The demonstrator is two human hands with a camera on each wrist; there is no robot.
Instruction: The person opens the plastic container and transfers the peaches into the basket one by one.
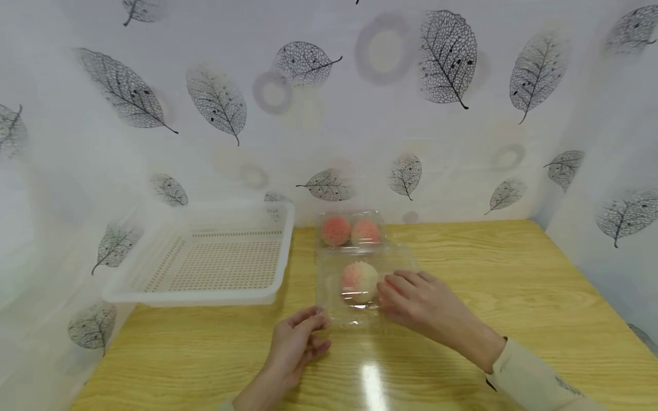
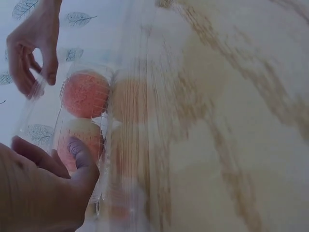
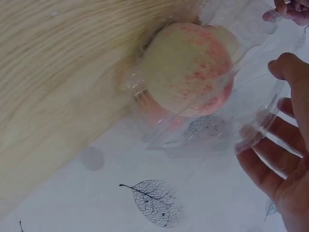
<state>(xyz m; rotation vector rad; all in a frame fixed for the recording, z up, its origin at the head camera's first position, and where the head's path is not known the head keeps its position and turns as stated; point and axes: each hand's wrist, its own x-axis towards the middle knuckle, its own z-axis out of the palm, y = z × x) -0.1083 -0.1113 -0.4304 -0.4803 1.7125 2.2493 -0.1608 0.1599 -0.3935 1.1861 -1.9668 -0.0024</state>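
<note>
A clear plastic clamshell box (image 1: 329, 311) lies on the table, holding a pale, pink-flushed peach (image 1: 359, 282). A second peach (image 2: 86, 94) sits beside it in the left wrist view; in the head view my right hand mostly covers it. My left hand (image 1: 295, 345) pinches the box's near left corner with thumb and forefinger. My right hand (image 1: 418, 299) reaches over the box's right side. Seen in the right wrist view, its relaxed, spread fingers (image 3: 263, 166) touch the edge of the clear lid (image 3: 241, 108), with the thumb apart from it.
Directly behind stands another clear box (image 1: 320, 242) with two pink peaches (image 1: 336, 231). A white plastic basket (image 1: 285, 251) with a slotted bottom is at the left. The wood-grain table (image 1: 514, 297) meets a leaf-printed cloth (image 1: 360, 125) at the back and sides.
</note>
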